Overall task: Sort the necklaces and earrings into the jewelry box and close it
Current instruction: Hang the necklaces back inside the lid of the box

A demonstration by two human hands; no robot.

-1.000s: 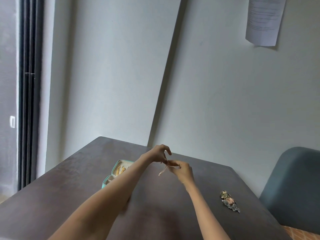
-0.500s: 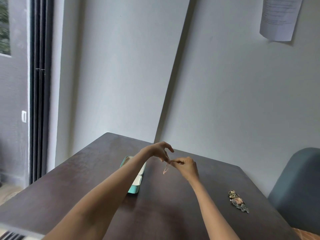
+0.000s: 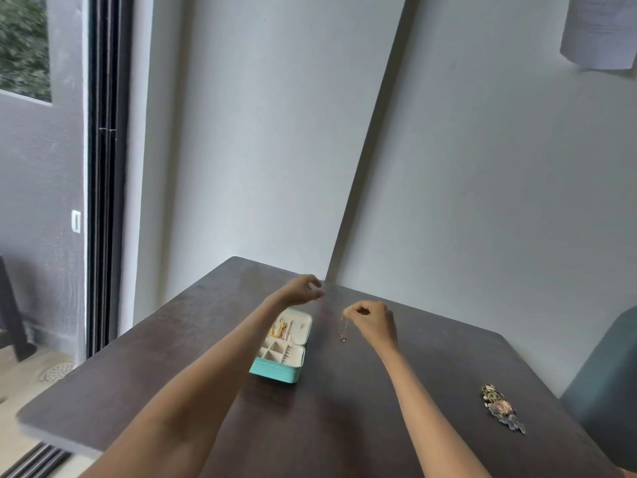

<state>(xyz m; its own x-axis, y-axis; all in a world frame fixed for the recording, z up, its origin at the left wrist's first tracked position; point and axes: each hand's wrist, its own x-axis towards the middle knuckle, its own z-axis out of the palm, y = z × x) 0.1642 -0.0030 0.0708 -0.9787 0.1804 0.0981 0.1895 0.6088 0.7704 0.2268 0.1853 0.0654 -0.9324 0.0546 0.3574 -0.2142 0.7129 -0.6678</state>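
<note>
The right hand is raised above the middle of the table, its thumb and fingers curled together and pinching the top of a thin necklace; the chain hangs straight down from the fingertips with a small ring-shaped pendant at its lower end, clear of the tabletop. The left hand is held up toward the far edge of the table, apart from the right hand, above the far end of the jewelry box; its fingers are loosely curled and blurred, and whether they grip anything cannot be told. The jewelry box, turquoise outside and pale inside, lies open on the table just left of the hanging necklace, partly covered by the left forearm. Its lid half lies toward the far edge and carries some gold chains; the near half is divided into small compartments whose contents are too small to make out. Near the right edge of the table, well apart from the box, lies a small heap of mixed jewelry. A blue-grey chair stands just beyond that edge, and a sheet of paper hangs on the wall above.
</note>
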